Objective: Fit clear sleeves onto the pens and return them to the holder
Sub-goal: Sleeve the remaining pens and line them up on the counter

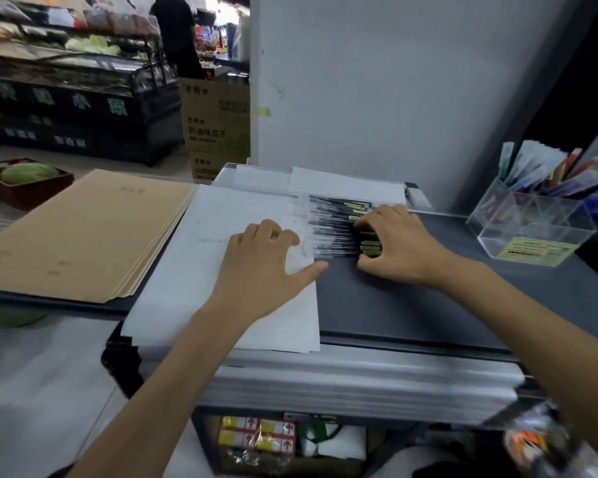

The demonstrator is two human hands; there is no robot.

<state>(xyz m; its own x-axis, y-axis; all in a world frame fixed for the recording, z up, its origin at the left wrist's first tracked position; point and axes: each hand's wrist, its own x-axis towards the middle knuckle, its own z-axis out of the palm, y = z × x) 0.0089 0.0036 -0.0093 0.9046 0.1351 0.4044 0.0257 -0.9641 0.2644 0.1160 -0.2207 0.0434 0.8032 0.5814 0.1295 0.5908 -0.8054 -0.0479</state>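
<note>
- Right hand (396, 246) is grasping the pens (332, 232), lying mid-counter (411, 305).
- Left hand (261, 260), released, is pressing the white sheet (201, 270).
- Clear holder (532, 232) is standing at the right edge.

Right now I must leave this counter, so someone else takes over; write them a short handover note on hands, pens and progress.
Left hand: rests on the white paper sheet, holding nothing.
Right hand: fingers and thumb curled round the ends of the dark slim pens with yellow labels, lying in a row across the paper's edge and the dark grey counter.
Clear acrylic holder: far right, with colourful items inside.
Done: too blurred to tell if these pens are sleeved.
Left: return the row to the holder.
</note>
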